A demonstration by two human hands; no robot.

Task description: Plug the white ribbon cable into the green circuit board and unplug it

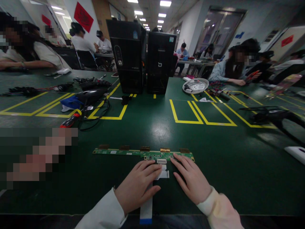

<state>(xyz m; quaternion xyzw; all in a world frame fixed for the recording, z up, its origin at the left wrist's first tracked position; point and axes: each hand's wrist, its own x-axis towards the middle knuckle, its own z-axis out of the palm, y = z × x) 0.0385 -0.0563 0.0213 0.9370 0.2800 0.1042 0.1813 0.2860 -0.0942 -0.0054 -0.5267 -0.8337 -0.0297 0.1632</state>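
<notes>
A long, narrow green circuit board with several copper tabs along its far edge lies on the green table in front of me. A white flat ribbon cable with a blue end runs from the board's middle connector toward me. My left hand rests flat on the cable, fingers stretched toward the connector. My right hand lies flat beside the connector, fingertips touching the board's right part. Neither hand holds anything.
Two black computer towers stand at the table's far middle. Black cables, a blue cloth and a red-handled tool lie at left. A white basket sits at right. Other people sit around. Yellow tape boxes mark the table.
</notes>
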